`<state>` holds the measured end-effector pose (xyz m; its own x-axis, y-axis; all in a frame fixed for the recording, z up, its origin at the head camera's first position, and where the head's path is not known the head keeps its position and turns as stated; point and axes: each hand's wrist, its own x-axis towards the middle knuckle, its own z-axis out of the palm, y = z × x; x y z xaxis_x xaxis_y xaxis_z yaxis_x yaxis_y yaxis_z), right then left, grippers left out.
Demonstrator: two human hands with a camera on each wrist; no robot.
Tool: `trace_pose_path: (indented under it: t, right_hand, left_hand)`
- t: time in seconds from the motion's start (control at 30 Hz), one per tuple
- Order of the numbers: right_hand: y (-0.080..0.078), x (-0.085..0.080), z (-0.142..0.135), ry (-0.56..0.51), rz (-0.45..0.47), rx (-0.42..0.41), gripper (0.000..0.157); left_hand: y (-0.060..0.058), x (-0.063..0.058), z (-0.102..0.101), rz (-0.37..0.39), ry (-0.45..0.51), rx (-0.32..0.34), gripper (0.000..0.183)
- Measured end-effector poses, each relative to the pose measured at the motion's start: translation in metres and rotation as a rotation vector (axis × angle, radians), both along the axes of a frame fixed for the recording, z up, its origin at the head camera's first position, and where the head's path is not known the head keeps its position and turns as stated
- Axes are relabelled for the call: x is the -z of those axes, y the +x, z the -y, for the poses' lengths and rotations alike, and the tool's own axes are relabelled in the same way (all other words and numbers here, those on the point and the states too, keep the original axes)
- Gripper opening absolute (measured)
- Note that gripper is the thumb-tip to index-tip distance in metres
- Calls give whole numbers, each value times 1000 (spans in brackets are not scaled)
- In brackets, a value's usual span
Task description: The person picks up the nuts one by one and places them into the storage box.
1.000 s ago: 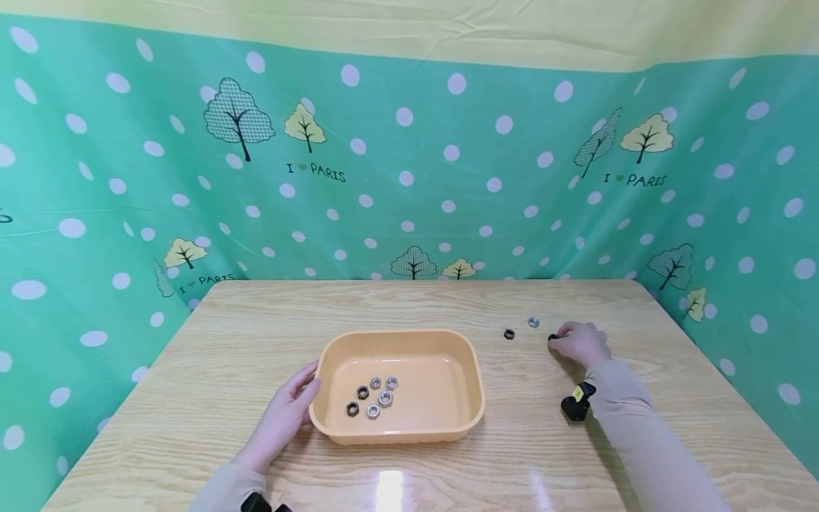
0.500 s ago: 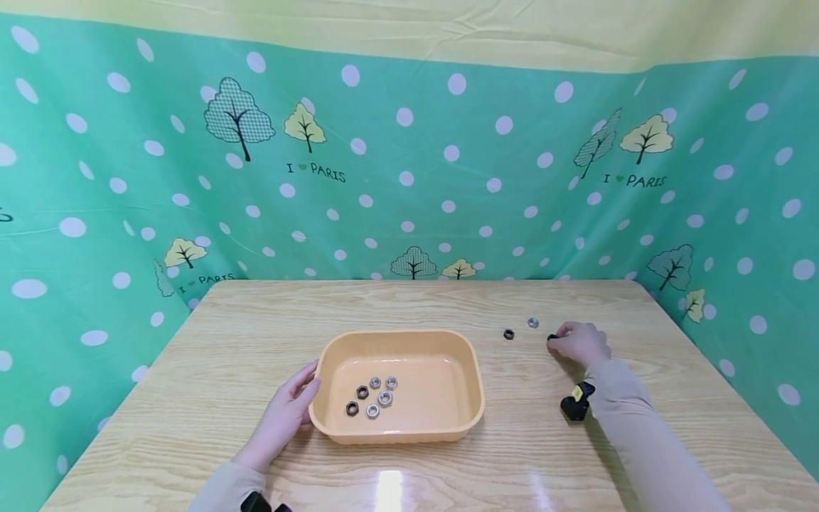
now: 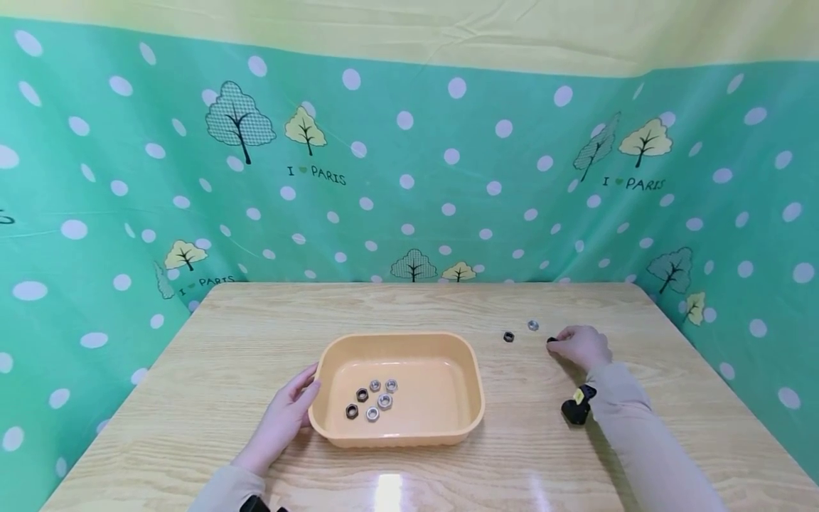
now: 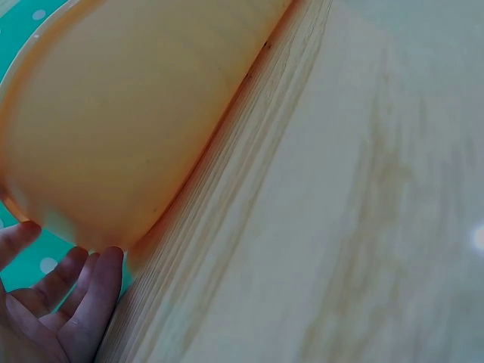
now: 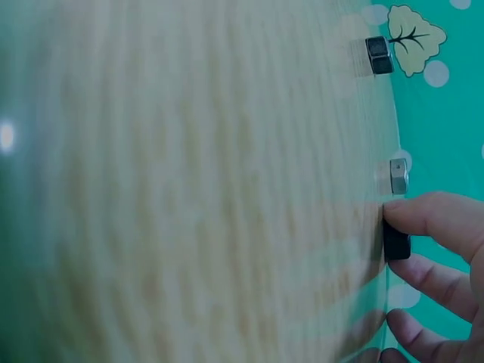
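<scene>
At the right of the table, my right hand (image 3: 582,346) pinches a black hex nut (image 5: 397,240) between thumb and finger, low at the tabletop. Most of that nut is covered by the fingertips in the head view. Just left of it lie a silver nut (image 3: 533,325) and another dark nut (image 3: 508,337). My left hand (image 3: 286,411) rests against the left side of a light orange plastic bin (image 3: 448,439). Its loosely extended fingers and thumb touch the outer wall, as the left wrist view shows. Several silver nuts (image 3: 384,402) and two dark nuts (image 3: 352,411) lie in the bin's left half.
The wood-grain table (image 3: 256,313) carries the bin near its middle. A green dotted curtain (image 3: 384,178) with printed trees hangs behind it and along both sides. Black wrist devices (image 3: 577,405) sit on both sleeves.
</scene>
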<state>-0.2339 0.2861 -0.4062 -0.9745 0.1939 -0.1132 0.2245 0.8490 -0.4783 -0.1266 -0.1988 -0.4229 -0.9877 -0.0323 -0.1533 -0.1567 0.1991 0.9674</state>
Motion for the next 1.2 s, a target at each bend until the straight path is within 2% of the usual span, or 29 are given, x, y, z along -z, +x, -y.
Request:
trace_pose_path:
  t: [0.7,1.2]
  right_hand:
    - [0,2,-4,2,-45,-24,30]
    - [2,0,-7,-44,-48,-67,28]
  left_hand:
    - [-1,2,1,-2,27,1,49]
    - [-1,2,1,0,20,1,50]
